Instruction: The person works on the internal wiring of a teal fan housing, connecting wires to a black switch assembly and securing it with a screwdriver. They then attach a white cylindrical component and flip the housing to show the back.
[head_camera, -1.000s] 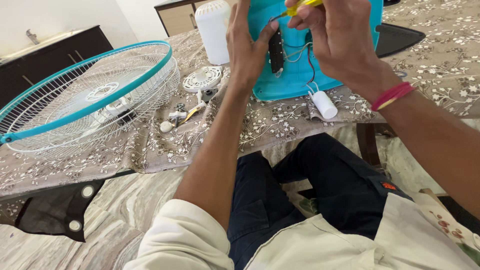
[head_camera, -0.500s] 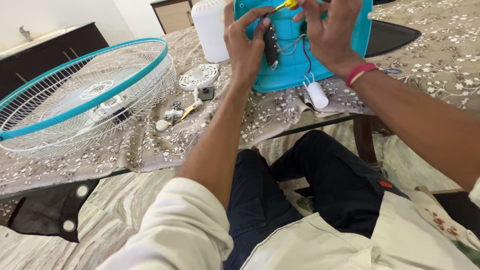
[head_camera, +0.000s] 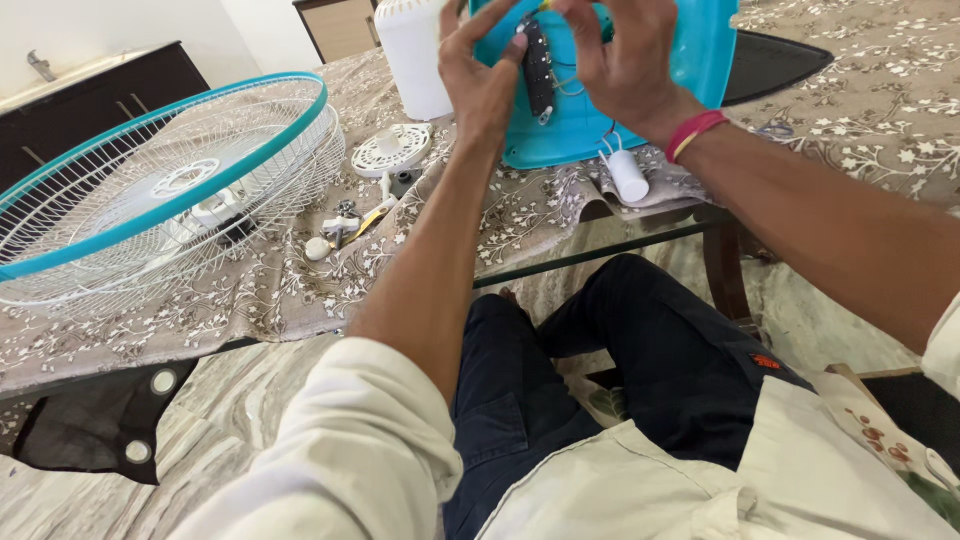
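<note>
Pinching the black switch strip (head_camera: 538, 68) against the teal fan housing (head_camera: 700, 60), my left hand (head_camera: 478, 80) holds it between fingertips. My right hand (head_camera: 625, 60) grips a yellow-handled tool (head_camera: 546, 5); a slip could snag the thin wires (head_camera: 575, 85).

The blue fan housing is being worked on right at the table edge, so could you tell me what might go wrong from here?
Three risks, judged from this view:
1. The blue fan housing stands near the table edge, steadied only by the left hand and right hand; it could tip.
2. The white cylinder dangles on thin wires at the edge and may strain them.
3. The small loose parts beside the fan guard could get knocked off.
</note>
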